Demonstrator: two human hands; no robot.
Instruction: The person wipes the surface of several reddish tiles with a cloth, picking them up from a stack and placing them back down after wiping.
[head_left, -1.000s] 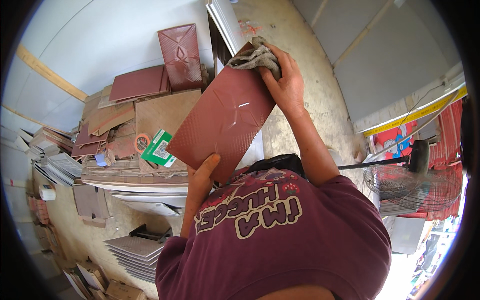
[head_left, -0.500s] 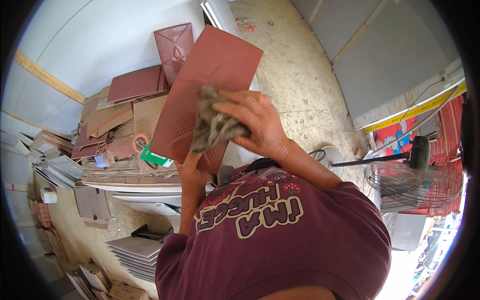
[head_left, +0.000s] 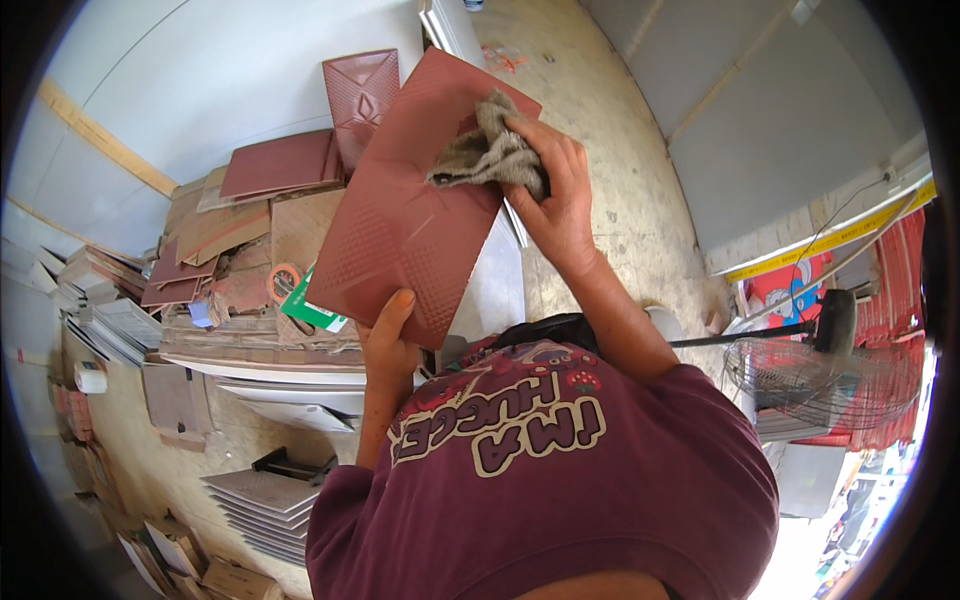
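A reddish-brown rectangular tile [head_left: 400, 215] with an embossed pattern is held up tilted in front of me. My left hand [head_left: 390, 335] grips its lower edge, thumb on the patterned face and the other fingers hidden behind. A crumpled grey-brown rag [head_left: 492, 150] is bunched in my right hand [head_left: 562, 195], lying against the tile's upper right part near its edge. Behind it, a similar glossy tile [head_left: 362, 100] leans upright on the wall, and more reddish-brown tiles [head_left: 280, 165] lie flat on the cardboard stack.
Flattened cardboard [head_left: 300, 235] covers a low stack at the left, with a tape roll [head_left: 285, 283] and a green packet [head_left: 312, 305] on it. Grey tiles [head_left: 265, 505] are piled at lower left. A standing fan [head_left: 825, 365] is at the right, beside red stacked goods [head_left: 895, 290].
My right hand has moved the rag up and to the right across the tile, from its lower middle toward the upper right edge. My left hand keeps its hold.
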